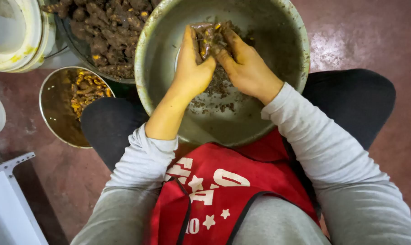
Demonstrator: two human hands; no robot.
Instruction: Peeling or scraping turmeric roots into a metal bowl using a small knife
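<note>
A large metal bowl (278, 72) rests on my lap, with brown crumbs and peelings on its bottom. Over its middle both hands hold one muddy brown root piece (207, 38). My left hand (192, 68) grips it from the left with fingers curled around it. My right hand (246, 66) grips it from the right, thumb pressed against the root. The root shows small yellow spots where its skin is broken.
A dark basin (101, 31) piled with muddy roots stands beyond the bowl at upper left. A smaller metal bowl (55, 109) with yellow-orange cut pieces sits on the reddish floor at left. A white bucket (15, 36) stands top left, a white frame (10, 199) bottom left.
</note>
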